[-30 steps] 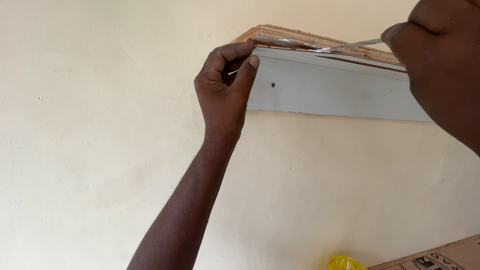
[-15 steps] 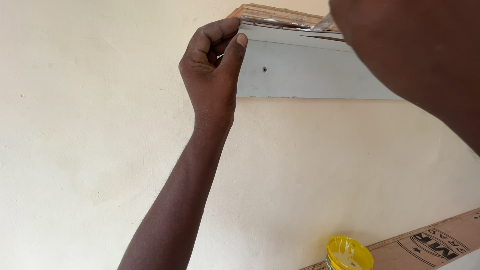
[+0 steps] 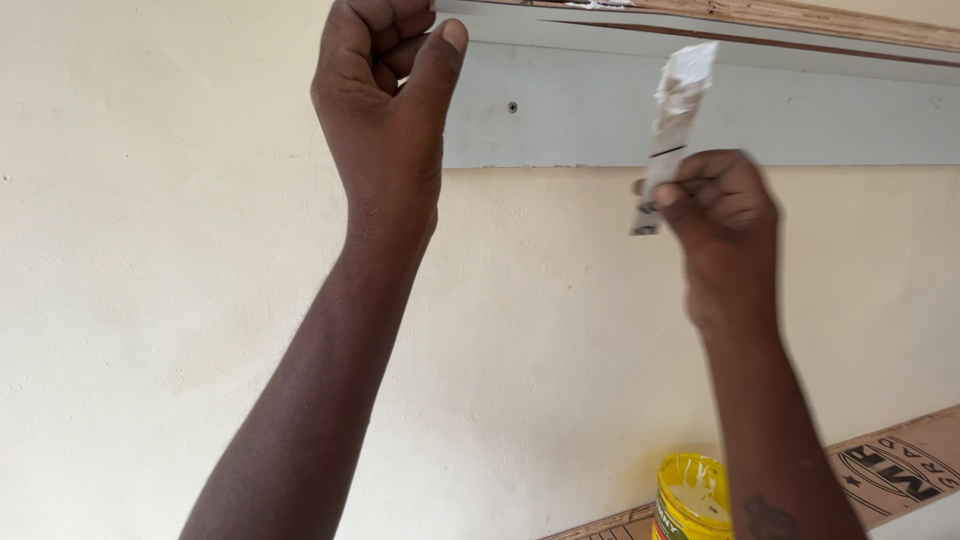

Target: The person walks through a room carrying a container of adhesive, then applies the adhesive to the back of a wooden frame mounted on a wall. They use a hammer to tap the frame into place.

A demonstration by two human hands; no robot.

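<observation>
Left hand point(image 3: 385, 100) up at 11 o'clock, grip curled tight, thumb pressed flat against the left end of the grey-painted board point(image 3: 700, 110) fixed to the cream wall point(image 3: 150, 300); can't tell if anything is pinched inside the fist. Right hand point(image 3: 715, 215) at roughly 2 o'clock from frame centre, grip closed around the lower end of a putty scraper point(image 3: 672, 120), fingers wrapped on it. Blade points up toward 12, smeared with white filler, tip overlapping the board face just below its top edge; whether it touches the board I can't tell. Board has a bare wood strip point(image 3: 800, 15) along the top and one screw head point(image 3: 512, 106) near the left thumb. Yellow tub point(image 3: 692, 495) at 5 o'clock, open, pale filler on its inner wall, sitting beside a printed cardboard sheet point(image 3: 890, 470), well below both hands.
</observation>
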